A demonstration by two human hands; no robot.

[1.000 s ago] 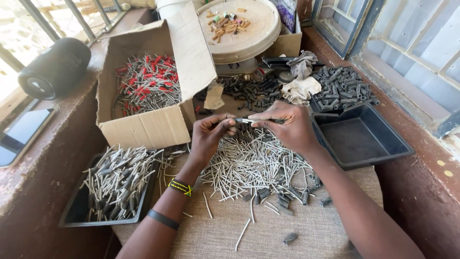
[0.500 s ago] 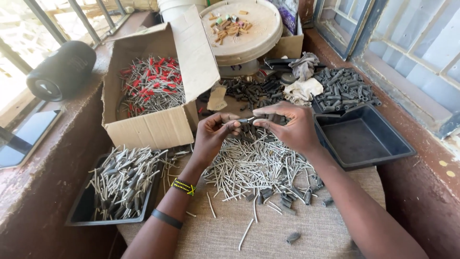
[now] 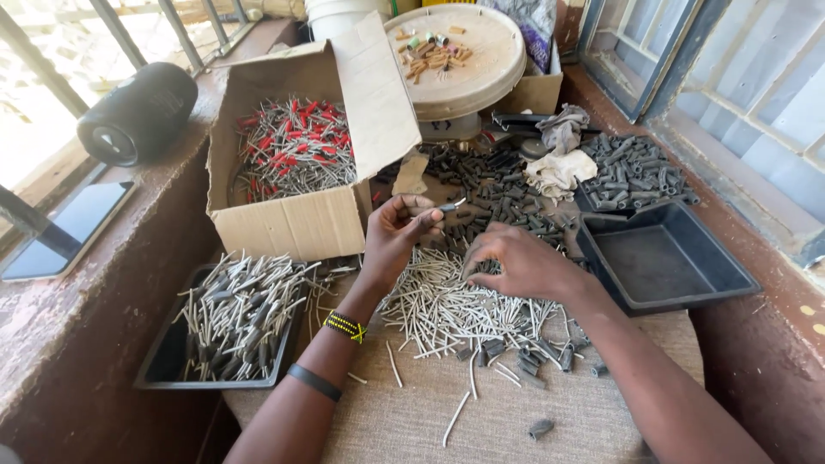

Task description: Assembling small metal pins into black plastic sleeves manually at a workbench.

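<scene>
**Sorting pins and sleeves: items on the tabletop, left to right**

Lying on the window ledge at the far left: a dark flat tablet point(image 3: 64, 232) and, behind it, a black cylindrical speaker point(image 3: 137, 113).

Left edge of the cloth-covered tabletop point(image 3: 412, 412): black tray point(image 3: 163, 369) filled with grey pins fitted with dark sleeves. Behind it, an open cardboard box point(image 3: 292, 223) holding grey pins with red tips.

Centre: left hand point(image 3: 397, 236), wrist with a yellow-and-black beaded band, raised above the pile. Its fingers point(image 3: 425, 215) are pinched together on a single pin with a dark sleeve point(image 3: 449, 206), held just over the heap.

Beneath and between both hands: loose pile of bare pale pins point(image 3: 438, 305), with strays scattered toward the near edge.

Right hand point(image 3: 520, 266) rests palm down on the pile, fingers point(image 3: 477, 258) curled together into the pins; whether they hold one cannot be told.

Behind the hands: heap of dark sleeves point(image 3: 490, 185), a pale rag point(image 3: 557, 167), and a round beige lid point(image 3: 468, 56) with small bits on top.

Right edge: empty-looking black tray point(image 3: 730, 283), and behind it another tray heaped with dark sleeves point(image 3: 632, 167).
</scene>
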